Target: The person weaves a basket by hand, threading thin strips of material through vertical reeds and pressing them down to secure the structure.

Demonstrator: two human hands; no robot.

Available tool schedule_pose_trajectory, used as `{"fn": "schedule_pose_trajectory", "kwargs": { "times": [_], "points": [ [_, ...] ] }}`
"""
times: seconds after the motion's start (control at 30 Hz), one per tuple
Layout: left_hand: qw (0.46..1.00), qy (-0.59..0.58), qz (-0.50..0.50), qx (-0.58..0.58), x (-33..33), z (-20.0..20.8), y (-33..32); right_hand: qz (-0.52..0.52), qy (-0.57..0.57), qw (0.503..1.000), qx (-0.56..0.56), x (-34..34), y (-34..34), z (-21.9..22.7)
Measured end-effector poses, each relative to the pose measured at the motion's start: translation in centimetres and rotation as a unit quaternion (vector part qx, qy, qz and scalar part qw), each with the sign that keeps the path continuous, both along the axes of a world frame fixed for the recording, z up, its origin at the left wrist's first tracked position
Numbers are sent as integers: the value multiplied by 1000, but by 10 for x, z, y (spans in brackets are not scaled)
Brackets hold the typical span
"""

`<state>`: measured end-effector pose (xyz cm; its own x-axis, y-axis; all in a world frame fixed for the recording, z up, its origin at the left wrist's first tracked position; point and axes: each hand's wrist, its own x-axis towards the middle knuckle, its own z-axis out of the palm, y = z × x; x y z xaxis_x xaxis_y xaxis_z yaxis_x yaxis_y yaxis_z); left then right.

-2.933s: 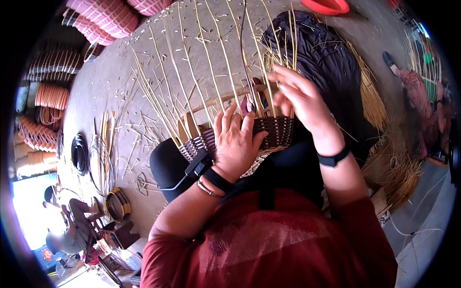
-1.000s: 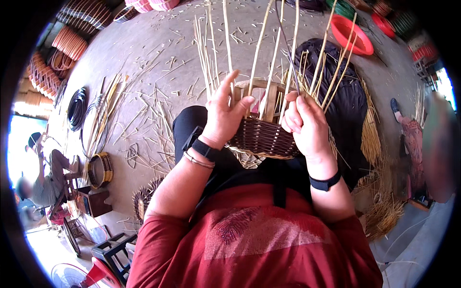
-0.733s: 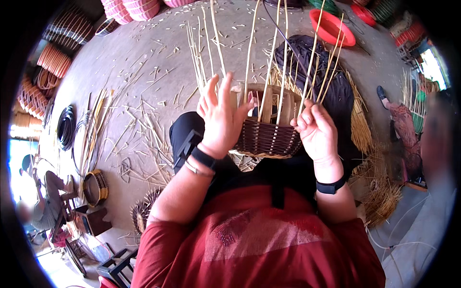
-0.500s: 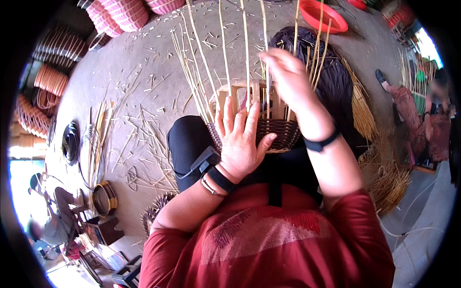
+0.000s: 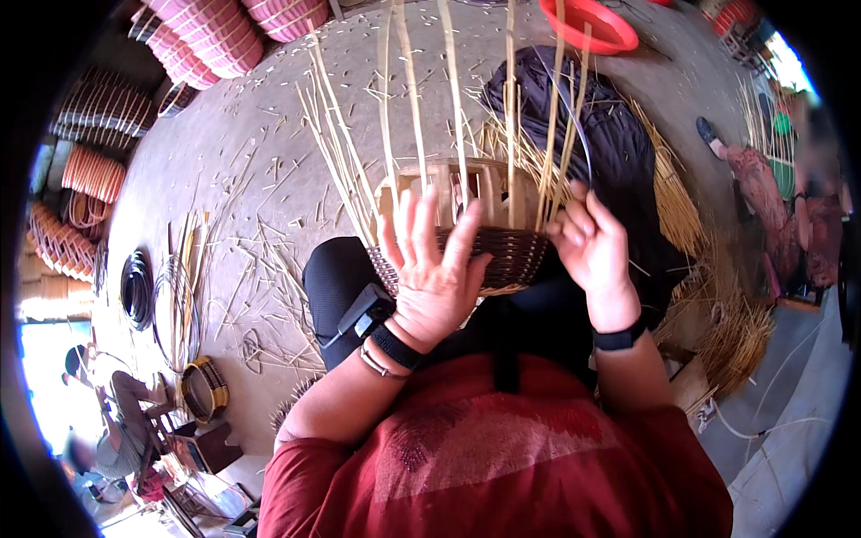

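Observation:
A partly woven basket [image 5: 509,255] with dark brown weave rests at my lap, between my knees. Tall pale stakes [image 5: 452,94] rise from it around a wooden form [image 5: 487,182] that shows inside. My left hand [image 5: 426,269] lies against the near side of the basket, fingers spread, hiding part of the weave. At the basket's right end, my right hand [image 5: 594,251] has its thumb and fingers pinched together. A thin weaving strand [image 5: 574,121] curves up and away from that pinch, past the right-hand stakes.
Beyond the basket lie a dark cloth [image 5: 619,134], a straw bundle [image 5: 674,202] and a red basin [image 5: 596,31]. Cut offcuts litter the floor. Stacked baskets [image 5: 94,170] and a dark coil [image 5: 136,287] are at left. Other people sit at far left and far right.
My right hand has come down and right from above the stakes to the basket's right end, now pinching the strand. My left hand remains on the basket, which has shifted slightly left.

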<state>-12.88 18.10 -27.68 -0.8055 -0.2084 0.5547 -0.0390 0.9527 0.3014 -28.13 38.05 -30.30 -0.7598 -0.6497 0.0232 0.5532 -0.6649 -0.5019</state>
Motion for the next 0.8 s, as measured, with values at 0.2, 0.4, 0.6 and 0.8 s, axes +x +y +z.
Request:
{"fn": "schedule_pose_trajectory", "kwargs": {
  "times": [0.2,0.4,0.6,0.8],
  "points": [
    [991,-92,-44,-82,-18,9,14,-27,91,994,58,-13,-19,38],
    [990,-99,-56,-82,-20,-5,37,-185,64,929,314,-24,-31,13],
    [980,-174,-39,-90,-39,12,34,-307,521,613,508,-82,-108,-18],
    [987,-137,-49,-65,-28,13,37,-122,98,957,245,-29,7,-16]
  ]
}}
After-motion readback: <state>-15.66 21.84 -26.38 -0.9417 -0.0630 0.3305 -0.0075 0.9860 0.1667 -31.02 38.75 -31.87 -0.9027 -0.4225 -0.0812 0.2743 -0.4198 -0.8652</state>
